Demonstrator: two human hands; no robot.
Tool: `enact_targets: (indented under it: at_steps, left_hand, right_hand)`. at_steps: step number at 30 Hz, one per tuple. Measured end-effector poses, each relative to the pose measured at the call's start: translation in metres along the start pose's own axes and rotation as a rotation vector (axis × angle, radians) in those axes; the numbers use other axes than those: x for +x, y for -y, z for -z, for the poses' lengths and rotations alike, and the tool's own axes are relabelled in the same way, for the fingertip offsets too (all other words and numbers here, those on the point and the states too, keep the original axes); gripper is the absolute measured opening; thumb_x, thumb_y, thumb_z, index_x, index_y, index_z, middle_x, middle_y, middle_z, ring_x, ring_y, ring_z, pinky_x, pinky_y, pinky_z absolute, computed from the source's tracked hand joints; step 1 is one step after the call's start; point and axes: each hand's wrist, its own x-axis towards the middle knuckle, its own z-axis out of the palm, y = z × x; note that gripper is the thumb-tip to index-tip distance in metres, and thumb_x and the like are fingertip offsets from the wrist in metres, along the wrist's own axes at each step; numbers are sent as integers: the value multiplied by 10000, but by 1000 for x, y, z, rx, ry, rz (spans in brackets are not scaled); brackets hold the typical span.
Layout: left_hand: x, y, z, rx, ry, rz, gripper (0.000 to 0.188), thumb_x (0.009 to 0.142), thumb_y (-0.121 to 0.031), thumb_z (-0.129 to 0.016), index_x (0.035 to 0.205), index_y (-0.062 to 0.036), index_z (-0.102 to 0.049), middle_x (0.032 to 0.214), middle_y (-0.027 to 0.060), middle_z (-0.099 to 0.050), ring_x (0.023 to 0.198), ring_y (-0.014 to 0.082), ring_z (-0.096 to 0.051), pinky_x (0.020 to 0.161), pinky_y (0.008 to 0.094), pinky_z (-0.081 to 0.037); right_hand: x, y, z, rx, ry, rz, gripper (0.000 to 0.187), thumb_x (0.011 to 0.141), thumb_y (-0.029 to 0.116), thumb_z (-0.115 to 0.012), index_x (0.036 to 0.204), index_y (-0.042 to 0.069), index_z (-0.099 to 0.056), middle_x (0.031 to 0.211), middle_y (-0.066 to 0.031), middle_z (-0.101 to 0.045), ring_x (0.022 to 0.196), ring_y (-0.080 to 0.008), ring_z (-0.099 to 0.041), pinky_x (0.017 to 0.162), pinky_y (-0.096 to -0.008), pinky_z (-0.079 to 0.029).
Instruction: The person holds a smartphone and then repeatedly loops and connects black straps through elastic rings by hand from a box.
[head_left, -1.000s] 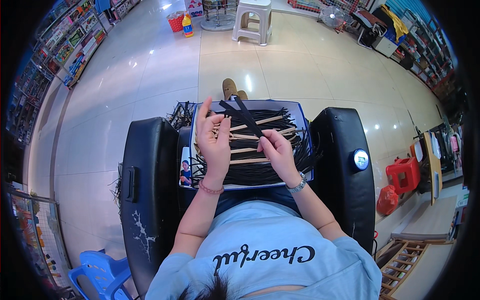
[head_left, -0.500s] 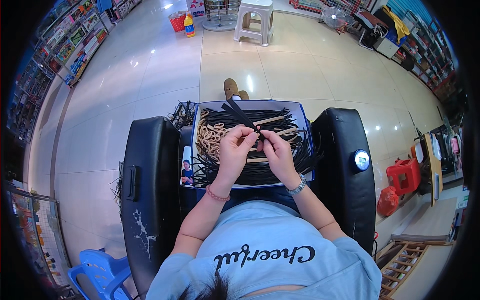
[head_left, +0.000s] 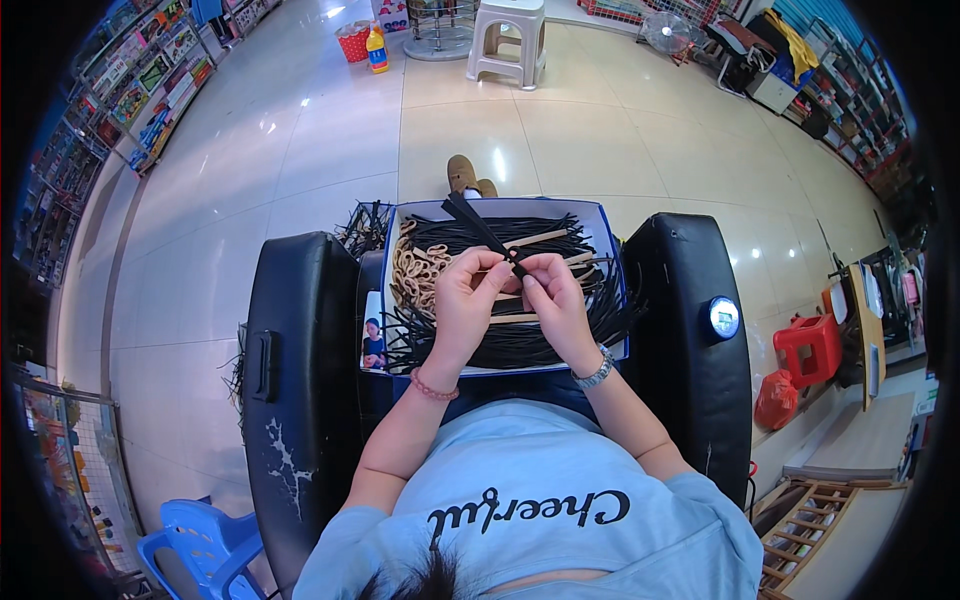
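Note:
Above a shallow white box with blue edges [head_left: 612, 232], my two hands meet at a flat black strap [head_left: 476, 226]. Its doubled ends point up and to the left. My left hand [head_left: 468, 300] pinches the strap near its lower end. Beside it, my right hand [head_left: 560, 310] grips the same end between thumb and fingers. What sits right between the fingertips is mostly hidden. Under my hands the box holds many black strips [head_left: 520, 352]. Tan looped pieces [head_left: 412, 268] are heaped at its left side, and a few flat tan strips [head_left: 536, 240] lie across the black ones.
Black padded armrests stand on both sides, the left one [head_left: 305, 350] scuffed, the right one [head_left: 690, 370] bearing a round device [head_left: 723, 317]. More black strips [head_left: 364, 230] stick out behind the box's left corner. A blue plastic chair [head_left: 205, 545] is at lower left, a red stool [head_left: 806, 350] at right.
My hands stay together on the strap, with small finger shifts. The strap's upper end has moved slightly up, and my right fingers have settled closer round the lower end.

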Motion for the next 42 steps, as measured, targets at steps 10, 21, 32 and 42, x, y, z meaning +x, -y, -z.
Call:
enact_targets:
  at_steps: [10, 21, 32, 42]
  left_hand:
    - [3, 0, 4, 26, 18, 45, 71, 865, -46, -581, 857, 24, -595, 788, 30, -612, 718, 108, -620, 664, 219, -496]
    - [6, -15, -1, -336, -7, 133, 83, 886, -84, -570, 924, -17, -600, 896, 68, -648, 770, 96, -599, 734, 211, -483]
    - [0, -13, -9, -328, -37, 127, 88, 889, -80, -567, 908, -1, -601, 860, 45, -636, 772, 101, -600, 734, 220, -486]
    - [-2, -11, -8, -307, -35, 129, 100, 895, -81, -558, 934, 5, -591, 847, 50, -630, 765, 102, -599, 746, 226, -490]
  right_hand:
    - [7, 13, 19, -327, 121, 44, 111, 900, 13, -494, 1009, -6, -495, 912, -76, -610, 837, -97, -598, 741, -224, -479]
    - [12, -4, 17, -276, 40, 396, 258, 760, -31, -665, 978, 25, -539, 875, -54, -583, 781, -127, -570, 750, -245, -471]
    - [10, 0, 2, -381, -164, 613, 191, 745, -58, -650, 901, 19, -571, 841, -76, -595, 754, -137, -570, 688, -240, -456]
    - [6, 0, 1, -299, -211, 487, 115, 798, -8, -629, 906, 16, -599, 832, -54, -617, 772, -139, -584, 708, -267, -466]
